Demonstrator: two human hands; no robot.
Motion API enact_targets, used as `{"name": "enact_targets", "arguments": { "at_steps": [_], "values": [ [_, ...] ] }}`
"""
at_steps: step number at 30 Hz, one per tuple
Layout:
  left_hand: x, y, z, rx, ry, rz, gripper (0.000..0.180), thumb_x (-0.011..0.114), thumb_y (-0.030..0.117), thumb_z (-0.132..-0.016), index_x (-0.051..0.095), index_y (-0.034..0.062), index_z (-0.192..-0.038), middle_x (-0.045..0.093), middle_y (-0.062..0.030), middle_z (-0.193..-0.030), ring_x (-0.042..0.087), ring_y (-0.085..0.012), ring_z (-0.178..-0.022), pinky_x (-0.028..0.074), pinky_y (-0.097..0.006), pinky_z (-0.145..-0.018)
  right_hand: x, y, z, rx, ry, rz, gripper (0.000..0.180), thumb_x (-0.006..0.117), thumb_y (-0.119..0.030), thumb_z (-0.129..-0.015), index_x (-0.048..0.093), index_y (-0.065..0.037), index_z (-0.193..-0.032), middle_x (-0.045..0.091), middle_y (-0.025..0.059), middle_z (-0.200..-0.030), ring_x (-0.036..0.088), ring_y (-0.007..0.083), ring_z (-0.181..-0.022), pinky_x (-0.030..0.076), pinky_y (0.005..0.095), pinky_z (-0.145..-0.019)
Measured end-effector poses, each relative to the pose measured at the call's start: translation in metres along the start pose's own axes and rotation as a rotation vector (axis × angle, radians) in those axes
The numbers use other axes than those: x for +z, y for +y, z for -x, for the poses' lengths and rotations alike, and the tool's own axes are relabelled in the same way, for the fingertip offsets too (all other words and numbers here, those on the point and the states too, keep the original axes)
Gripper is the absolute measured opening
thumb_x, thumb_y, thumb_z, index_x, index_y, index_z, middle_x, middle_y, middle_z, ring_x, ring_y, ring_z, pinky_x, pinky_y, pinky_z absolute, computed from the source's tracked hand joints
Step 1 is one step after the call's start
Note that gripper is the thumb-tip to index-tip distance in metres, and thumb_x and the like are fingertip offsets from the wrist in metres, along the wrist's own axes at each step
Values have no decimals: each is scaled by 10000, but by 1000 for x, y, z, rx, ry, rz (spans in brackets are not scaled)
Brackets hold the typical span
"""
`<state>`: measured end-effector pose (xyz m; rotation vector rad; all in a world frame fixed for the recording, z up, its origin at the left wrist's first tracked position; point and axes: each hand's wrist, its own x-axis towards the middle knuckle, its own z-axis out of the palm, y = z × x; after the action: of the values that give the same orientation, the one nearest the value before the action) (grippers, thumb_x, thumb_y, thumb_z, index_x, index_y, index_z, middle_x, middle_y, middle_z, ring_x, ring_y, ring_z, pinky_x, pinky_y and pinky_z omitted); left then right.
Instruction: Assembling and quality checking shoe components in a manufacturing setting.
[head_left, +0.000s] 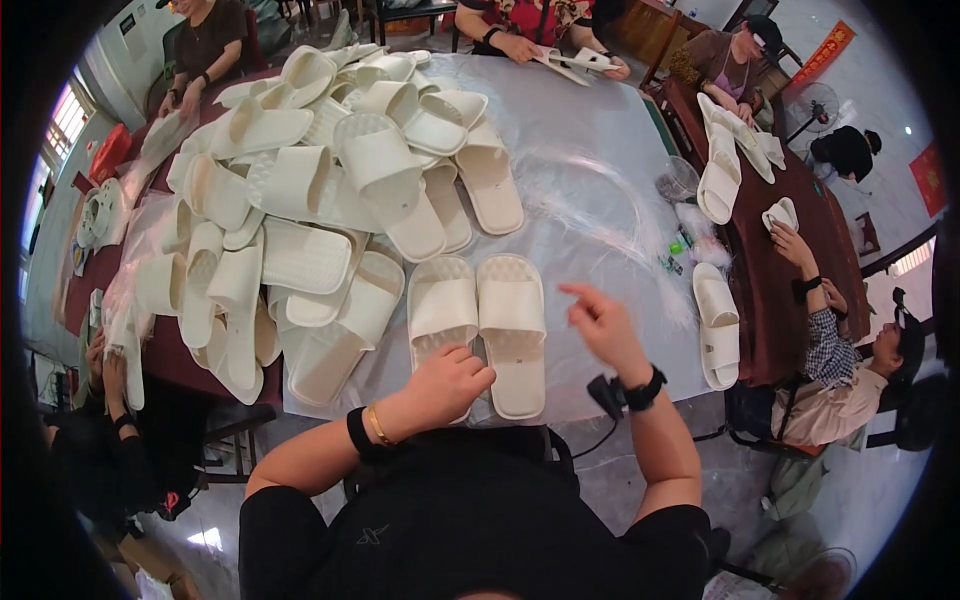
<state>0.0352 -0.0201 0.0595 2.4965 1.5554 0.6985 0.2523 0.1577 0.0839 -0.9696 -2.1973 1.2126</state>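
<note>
Two cream slippers lie side by side in front of me, toes pointing away: a left one (pixel 443 292) and a right one (pixel 513 345). Over the heel part of the left slipper is my left hand (pixel 452 382), its fingers curled together; whatever they might hold is hidden beneath. My right hand (pixel 606 326) hovers just right of the pair, apart from it. Its index finger stretches toward the slippers while the others bend loosely, with nothing in them. A large heap of similar slippers (pixel 290 180) rises behind and left of the pair.
Clear plastic film (pixel 590 190) covers the table. A single slipper (pixel 716 325) lies by its right edge, near a clear plastic cup (pixel 677 180) and small wrappers. Other people work around the tables; one across from me holds a slipper (pixel 575 62).
</note>
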Motion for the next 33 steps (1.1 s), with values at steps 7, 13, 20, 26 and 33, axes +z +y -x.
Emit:
{"name": "enact_targets", "arguments": {
  "at_steps": [7, 13, 20, 26, 33],
  "values": [
    [-5, 5, -3, 5, 65, 33, 123, 582, 92, -710, 555, 88, -830, 553, -70, -820, 562, -252, -797, 434, -376, -881, 51, -34, 48, -56, -510, 115, 219, 614, -154, -857, 637, -68, -1057, 625, 173, -745, 617, 334, -680, 479, 399, -609],
    [-10, 6, 8, -164, 76, 1, 196, 595, 79, -704, 591, 60, -899, 560, -87, -920, 586, -243, -791, 493, -351, -715, 46, -37, 54, -42, -379, 183, 114, 610, -129, -851, 634, -50, -929, 650, 149, -796, 627, 356, -734, 500, 404, -634],
    [-25, 2, 18, 38, 213, -11, 195, 596, 101, -700, 564, 49, -885, 553, -64, -927, 592, -210, -794, 516, -313, -639, 45, -51, 66, -353, -118, 376, 78, 641, -74, -799, 630, -62, -876, 650, 110, -798, 638, 298, -688, 507, 363, -582],
    [-13, 1, 44, 118, 96, 87, 249, 609, 93, -717, 587, 25, -955, 589, -90, -987, 626, -225, -844, 533, -314, -623, 64, -36, 87, -363, -264, 400, 69, 651, -82, -777, 602, -73, -825, 604, 82, -725, 613, 290, -633, 489, 370, -541],
    [8, 5, 71, 104, -52, 108, 165, 562, 128, -742, 543, 24, -868, 506, -69, -836, 568, -209, -764, 513, -312, -598, 86, -27, 99, -364, -411, 331, 58, 621, -106, -784, 573, -76, -787, 579, 72, -720, 612, 280, -681, 489, 380, -554]
  ]
}}
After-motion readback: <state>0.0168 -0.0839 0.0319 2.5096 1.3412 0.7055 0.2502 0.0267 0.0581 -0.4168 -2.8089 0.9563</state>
